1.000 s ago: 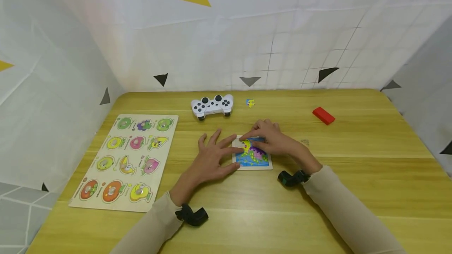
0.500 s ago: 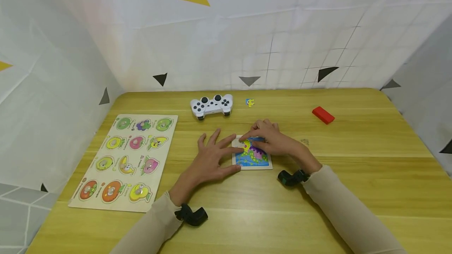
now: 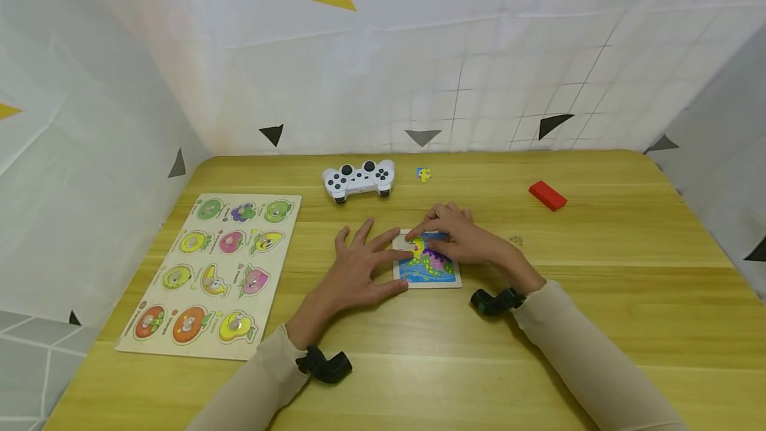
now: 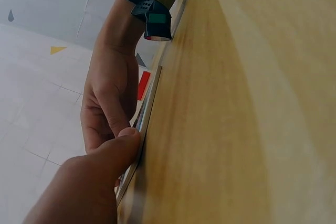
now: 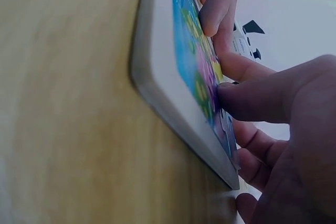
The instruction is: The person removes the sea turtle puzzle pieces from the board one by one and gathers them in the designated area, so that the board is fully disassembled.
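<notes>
A small jigsaw puzzle (image 3: 427,277) with a colourful picture on a blue ground lies flat in its pale wooden frame (image 5: 160,56). Bare wood shows at its upper left corner. My left hand (image 3: 353,271) is spread at the left side, index fingertip over the picture and thumb at the lower left edge. From the far right, my right hand (image 3: 461,235) reaches over the puzzle. Its index finger points to the upper left pieces, and its thumb (image 5: 247,98) presses on the picture. The other right fingers are bent by the far edge. A loose yellow and blue puzzle piece (image 3: 423,173) lies behind.
A white game controller (image 3: 360,180) sits at the back, left of the loose piece. A red block (image 3: 547,195) lies at the back right. On the left is a wooden fruit puzzle board (image 3: 275,285). A white sheet (image 3: 371,85) hangs behind the wooden table (image 3: 419,378).
</notes>
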Action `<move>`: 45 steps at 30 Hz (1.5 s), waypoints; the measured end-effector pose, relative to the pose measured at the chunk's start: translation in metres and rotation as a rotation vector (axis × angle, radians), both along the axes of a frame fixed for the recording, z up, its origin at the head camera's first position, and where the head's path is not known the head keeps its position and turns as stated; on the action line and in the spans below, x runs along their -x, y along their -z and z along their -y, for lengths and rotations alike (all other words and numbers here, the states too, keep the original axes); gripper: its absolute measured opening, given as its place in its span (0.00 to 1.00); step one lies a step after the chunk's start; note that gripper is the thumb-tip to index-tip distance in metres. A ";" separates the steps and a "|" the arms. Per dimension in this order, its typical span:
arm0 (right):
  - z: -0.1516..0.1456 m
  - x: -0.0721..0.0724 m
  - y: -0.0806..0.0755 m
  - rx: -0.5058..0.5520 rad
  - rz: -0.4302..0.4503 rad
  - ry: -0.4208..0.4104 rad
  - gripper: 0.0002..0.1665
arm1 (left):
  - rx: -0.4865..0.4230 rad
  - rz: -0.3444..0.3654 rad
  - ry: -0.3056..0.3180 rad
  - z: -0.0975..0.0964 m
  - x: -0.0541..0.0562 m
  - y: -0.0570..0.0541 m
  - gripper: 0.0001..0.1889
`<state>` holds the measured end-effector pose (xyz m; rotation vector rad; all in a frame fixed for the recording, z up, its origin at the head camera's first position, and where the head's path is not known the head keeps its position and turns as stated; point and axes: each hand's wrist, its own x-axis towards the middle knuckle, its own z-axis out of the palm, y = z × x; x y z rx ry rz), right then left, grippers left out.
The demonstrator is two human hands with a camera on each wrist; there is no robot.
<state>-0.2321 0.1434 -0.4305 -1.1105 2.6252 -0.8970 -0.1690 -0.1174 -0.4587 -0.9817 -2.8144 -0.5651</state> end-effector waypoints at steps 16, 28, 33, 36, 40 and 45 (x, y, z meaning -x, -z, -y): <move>-0.001 0.001 0.003 0.020 -0.011 -0.023 0.22 | 0.001 0.000 0.007 0.001 0.000 -0.001 0.27; -0.005 0.003 0.003 0.042 0.068 0.002 0.19 | 0.000 -0.002 0.005 0.000 0.000 -0.001 0.27; -0.008 0.004 0.003 0.048 0.066 -0.014 0.20 | -0.009 -0.015 0.003 0.000 -0.001 -0.001 0.26; -0.008 0.005 0.002 0.038 0.057 -0.023 0.22 | -0.007 -0.015 0.002 0.000 -0.001 -0.001 0.26; -0.008 0.005 0.001 0.023 0.036 -0.035 0.23 | 0.004 -0.009 0.002 0.001 -0.001 0.000 0.27; -0.008 0.004 0.001 -0.001 0.010 -0.045 0.23 | 0.004 -0.012 0.004 0.000 -0.001 0.000 0.26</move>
